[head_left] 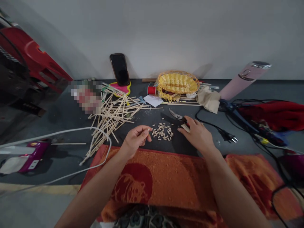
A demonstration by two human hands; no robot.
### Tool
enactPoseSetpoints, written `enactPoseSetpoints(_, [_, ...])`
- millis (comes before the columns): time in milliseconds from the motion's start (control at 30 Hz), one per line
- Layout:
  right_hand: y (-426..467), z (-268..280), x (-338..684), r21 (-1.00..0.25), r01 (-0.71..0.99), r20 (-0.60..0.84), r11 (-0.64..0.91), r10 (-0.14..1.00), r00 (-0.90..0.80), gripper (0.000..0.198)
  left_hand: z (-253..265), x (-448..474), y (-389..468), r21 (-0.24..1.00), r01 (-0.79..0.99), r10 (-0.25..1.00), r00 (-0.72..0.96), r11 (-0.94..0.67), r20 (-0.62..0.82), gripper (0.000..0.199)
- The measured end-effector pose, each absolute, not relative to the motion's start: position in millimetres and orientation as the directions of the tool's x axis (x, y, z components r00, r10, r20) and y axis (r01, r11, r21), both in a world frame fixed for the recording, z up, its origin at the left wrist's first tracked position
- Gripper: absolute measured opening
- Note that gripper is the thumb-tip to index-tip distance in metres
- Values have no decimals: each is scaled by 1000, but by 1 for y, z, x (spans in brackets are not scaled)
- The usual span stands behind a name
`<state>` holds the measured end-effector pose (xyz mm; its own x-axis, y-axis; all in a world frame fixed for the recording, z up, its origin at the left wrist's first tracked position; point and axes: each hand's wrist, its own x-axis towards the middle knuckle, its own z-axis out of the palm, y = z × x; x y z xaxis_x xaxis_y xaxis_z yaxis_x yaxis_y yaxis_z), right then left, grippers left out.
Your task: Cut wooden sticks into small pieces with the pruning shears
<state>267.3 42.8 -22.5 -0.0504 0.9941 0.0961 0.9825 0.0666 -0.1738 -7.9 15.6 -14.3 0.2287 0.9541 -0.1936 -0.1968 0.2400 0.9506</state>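
We are seeing left hand (138,138) pinching small pale piece (148,129) between thumb and finger, beside scattered short pieces (163,131) on dark table (142,122). Right hand (199,133) is curling over rear part of pliers (177,115); we are not telling whether it is clamped. Loose sticks (112,110) are lying beyond left hand, orange towel (173,177) under forearms.

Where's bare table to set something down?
Roomiest: dark tabletop left of the stick pile, beyond the white cable. Narrower: between stick pile and small pieces, beyond the left hand. Crowded: wall side, phone to pink bottle; right, black plug and red cloth.
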Motion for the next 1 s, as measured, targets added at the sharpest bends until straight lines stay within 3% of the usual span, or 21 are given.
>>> enactPoseSetpoints(200, [44,-32,270,-194,977,145,94,987,-66,54,-19,-9,18,950,-226,965,197,214,-170,32])
enactPoseSetpoints(400, [46,-18,250,-77,977,222,197,959,-176,38,-24,-9,20,957,-211,971,175,200,-164,29])
enactPoseSetpoints(600, [94,-8,202,58,925,40,376,925,-378,51,-22,-9,19,972,-160,977,155,173,-148,30])
enactPoseSetpoints(1000, [177,-17,169,-1,893,42,450,892,-450,57,-15,-10,19,974,-138,977,136,180,-162,28])
